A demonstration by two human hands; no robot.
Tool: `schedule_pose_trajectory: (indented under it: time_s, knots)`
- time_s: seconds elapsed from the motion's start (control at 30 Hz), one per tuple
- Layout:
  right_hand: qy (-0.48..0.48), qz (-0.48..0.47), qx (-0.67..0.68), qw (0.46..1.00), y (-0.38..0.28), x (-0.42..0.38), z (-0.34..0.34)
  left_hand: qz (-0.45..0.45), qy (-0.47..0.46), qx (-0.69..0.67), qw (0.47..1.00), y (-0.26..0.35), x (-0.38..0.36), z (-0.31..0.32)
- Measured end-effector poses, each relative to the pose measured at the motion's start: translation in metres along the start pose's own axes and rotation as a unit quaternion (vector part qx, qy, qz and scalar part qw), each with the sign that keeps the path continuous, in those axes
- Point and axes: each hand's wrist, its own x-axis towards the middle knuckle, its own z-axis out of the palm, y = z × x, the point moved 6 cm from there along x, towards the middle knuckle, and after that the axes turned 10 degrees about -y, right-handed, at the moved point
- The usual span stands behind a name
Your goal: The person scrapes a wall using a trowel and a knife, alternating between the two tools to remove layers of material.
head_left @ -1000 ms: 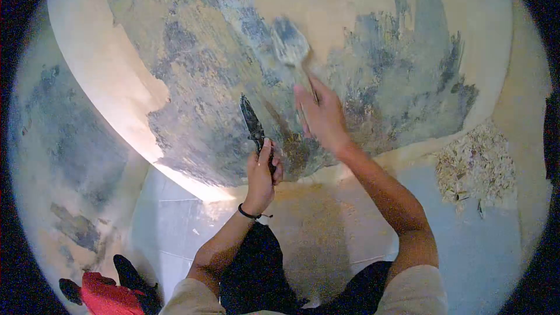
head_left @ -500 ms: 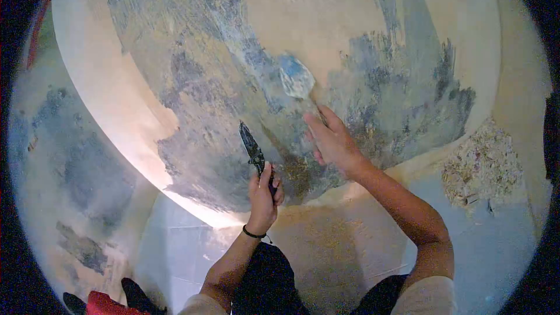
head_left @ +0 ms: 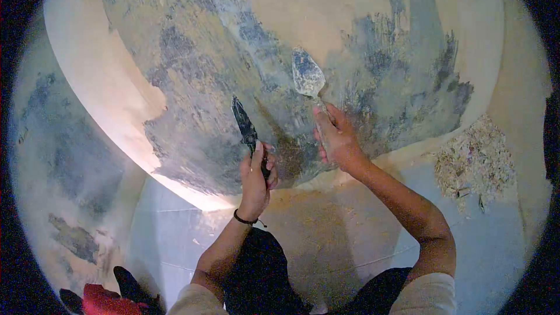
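My left hand (head_left: 254,178) is wrapped round the handle of a black knife (head_left: 244,119), its blade pointing up and spotted with pale residue. In my right hand (head_left: 338,140) is a small trowel (head_left: 308,73), gripped by its handle. The trowel's leaf-shaped metal blade is smeared with whitish and bluish matter and points away from me. Both tools are held over a large rounded surface (head_left: 204,81) with patchy grey-blue and beige areas and brush-like streaks. Between the two hands, a brownish speckled patch (head_left: 291,160) shows low on that surface.
A heap of pale flakes or shavings (head_left: 475,160) lies on the light blue floor (head_left: 487,256) to the right. Another mottled surface (head_left: 64,140) rises at the left. A red item (head_left: 108,300) with dark shapes beside it shows at the bottom left.
The trowel has turned slightly and shifted right, its blade now sharper in view. My left hand and the knife have moved a little up and left. The whole view has shifted slightly.
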Motion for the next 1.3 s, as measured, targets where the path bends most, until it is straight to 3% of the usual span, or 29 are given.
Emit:
schedule_pose_trajectory:
  time_s: [0.07, 0.17, 0.2, 0.33, 0.4, 0.53, 0.7, 0.8, 0.87, 0.9, 0.93, 1.0, 1.1, 1.2, 1.3]
  knots:
    - [0.036, -0.068, -0.12, 0.99, 0.014, 0.019, -0.009, 0.007, 0.006, 0.016, 1.0, 0.0, 0.002, -0.004]
    - [0.057, -0.101, -0.219, 0.969, 0.011, 0.038, -0.028, 0.029, 0.019, 0.185, 0.982, 0.017, 0.006, 0.002]
    - [0.052, -0.101, -0.241, 0.964, 0.007, 0.041, -0.036, 0.073, 0.023, 0.266, 0.961, 0.03, 0.011, 0.006]
    - [0.038, -0.121, -0.32, 0.939, -0.044, 0.028, -0.053, 0.257, 0.025, 0.546, 0.797, 0.11, 0.052, 0.024]
    - [0.054, -0.15, -0.357, 0.92, -0.056, 0.027, -0.066, 0.297, 0.035, 0.592, 0.749, 0.158, 0.075, 0.04]
    - [0.032, -0.186, -0.392, 0.9, -0.083, 0.021, -0.079, 0.386, 0.09, 0.737, 0.548, 0.247, 0.124, 0.063]
    - [0.067, -0.257, -0.421, 0.868, -0.09, 0.013, -0.071, 0.391, 0.146, 0.76, 0.498, 0.284, 0.153, 0.045]
    - [0.05, -0.222, -0.402, 0.887, -0.098, 0.012, -0.066, 0.299, 0.047, 0.647, 0.7, 0.244, 0.139, 0.045]
    - [0.018, -0.153, -0.383, 0.911, -0.095, 0.012, -0.059, 0.167, -0.045, 0.395, 0.902, 0.188, 0.123, 0.035]
    - [-0.001, -0.116, -0.372, 0.921, -0.09, 0.011, -0.054, 0.153, -0.086, 0.3, 0.937, 0.161, 0.106, 0.043]
    - [-0.013, -0.131, -0.374, 0.918, -0.089, 0.009, -0.045, 0.14, -0.127, 0.202, 0.961, 0.135, 0.088, 0.052]
    - [-0.032, -0.155, -0.379, 0.912, -0.085, 0.005, -0.028, 0.08, -0.119, 0.083, 0.986, 0.096, 0.048, 0.077]
    - [-0.059, -0.222, -0.34, 0.912, -0.069, 0.006, -0.002, 0.007, -0.128, -0.043, 0.991, 0.052, 0.021, 0.091]
    - [-0.163, -0.16, -0.25, 0.941, -0.059, 0.005, 0.017, 0.044, -0.111, -0.124, 0.985, 0.036, 0.017, 0.08]
    - [-0.242, -0.063, -0.279, 0.927, -0.055, 0.001, 0.031, 0.044, -0.137, -0.095, 0.985, 0.019, 0.016, 0.068]
